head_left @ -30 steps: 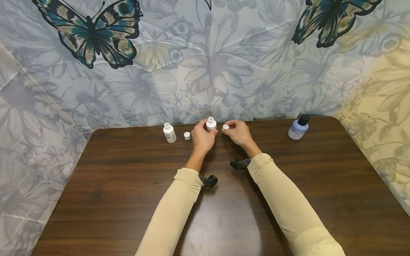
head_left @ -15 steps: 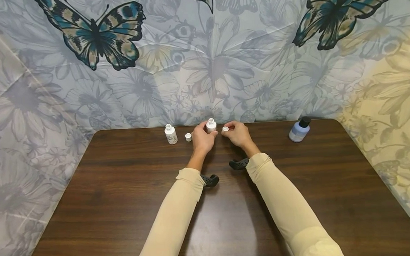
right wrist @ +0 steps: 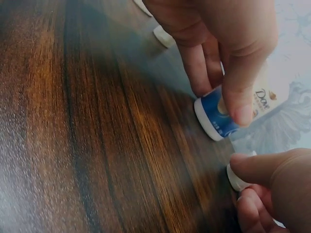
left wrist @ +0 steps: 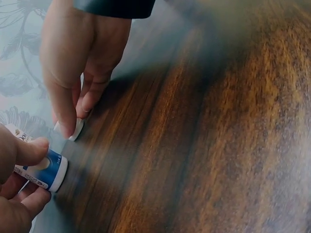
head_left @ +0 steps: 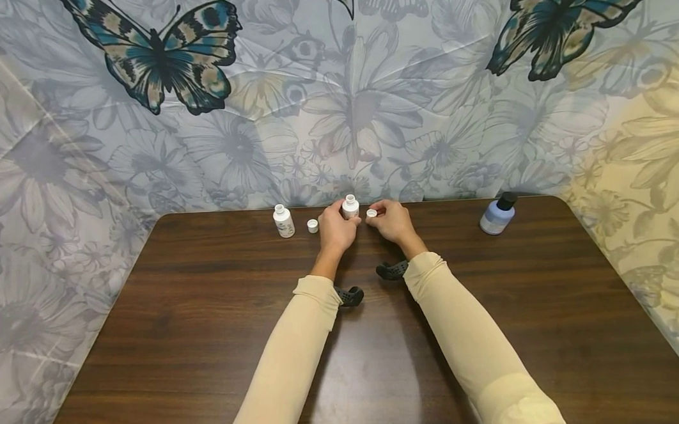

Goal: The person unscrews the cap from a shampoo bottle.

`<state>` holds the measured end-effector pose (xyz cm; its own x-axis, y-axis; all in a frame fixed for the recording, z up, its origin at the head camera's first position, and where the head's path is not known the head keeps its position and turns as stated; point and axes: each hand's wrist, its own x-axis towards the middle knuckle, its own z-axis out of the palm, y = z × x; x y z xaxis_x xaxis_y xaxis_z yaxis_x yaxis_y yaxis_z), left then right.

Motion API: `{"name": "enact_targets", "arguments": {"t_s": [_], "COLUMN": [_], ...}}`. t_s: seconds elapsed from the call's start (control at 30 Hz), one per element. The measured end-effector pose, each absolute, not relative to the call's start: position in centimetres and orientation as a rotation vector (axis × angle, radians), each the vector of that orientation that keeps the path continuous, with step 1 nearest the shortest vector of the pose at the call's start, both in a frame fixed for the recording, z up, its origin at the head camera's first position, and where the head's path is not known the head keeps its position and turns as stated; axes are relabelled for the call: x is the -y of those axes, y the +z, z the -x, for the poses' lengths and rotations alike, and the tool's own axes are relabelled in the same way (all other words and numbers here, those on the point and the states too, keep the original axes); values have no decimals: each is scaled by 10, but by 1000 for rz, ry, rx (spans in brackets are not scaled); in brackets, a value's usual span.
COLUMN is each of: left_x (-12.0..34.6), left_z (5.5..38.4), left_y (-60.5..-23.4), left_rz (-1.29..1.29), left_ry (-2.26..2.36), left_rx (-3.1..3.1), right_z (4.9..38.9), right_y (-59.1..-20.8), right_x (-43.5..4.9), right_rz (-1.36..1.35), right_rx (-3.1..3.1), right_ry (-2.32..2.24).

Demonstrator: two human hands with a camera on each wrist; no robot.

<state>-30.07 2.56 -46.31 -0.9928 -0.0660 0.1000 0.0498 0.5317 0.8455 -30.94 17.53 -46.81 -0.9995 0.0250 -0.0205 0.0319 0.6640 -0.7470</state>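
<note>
At the far side of the table, my left hand (head_left: 336, 230) grips a small white bottle (head_left: 350, 207) that stands upright, its mouth uncapped. The right wrist view shows a blue band and the word Dove on this bottle (right wrist: 214, 112), with my left thumb pressed to its side. Just to the right, my right hand (head_left: 396, 223) pinches a white cap (head_left: 371, 214) between thumb and fingers, low over the tabletop. A narrow gap separates cap and bottle. In the left wrist view the cap (left wrist: 78, 129) is partly covered by my fingers.
Left of my hands stand a second uncapped white bottle (head_left: 284, 222) and a loose white cap (head_left: 313, 226). A lilac bottle with a black cap (head_left: 496, 215) is at the right. The brown table (head_left: 179, 335) meets a butterfly-patterned cloth (head_left: 357, 108) behind.
My right hand has shifted slightly left with the cap, toward the bottle. My left hand stays on the bottle, and the other bottles and loose cap remain in place.
</note>
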Motion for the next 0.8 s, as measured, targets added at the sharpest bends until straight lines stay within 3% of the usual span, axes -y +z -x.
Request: {"name": "enact_targets", "arguments": {"t_s": [0.8], "left_x": [-25], "left_z": [295], "left_y": [-457], "left_rz": [-67], "left_ry": [-1476], "left_rx": [2647], "right_z": [308], "right_y": [-463], "right_x": [-178], "right_rz": [-74], "right_rx": [-2750], "right_ry": [-1273]}}
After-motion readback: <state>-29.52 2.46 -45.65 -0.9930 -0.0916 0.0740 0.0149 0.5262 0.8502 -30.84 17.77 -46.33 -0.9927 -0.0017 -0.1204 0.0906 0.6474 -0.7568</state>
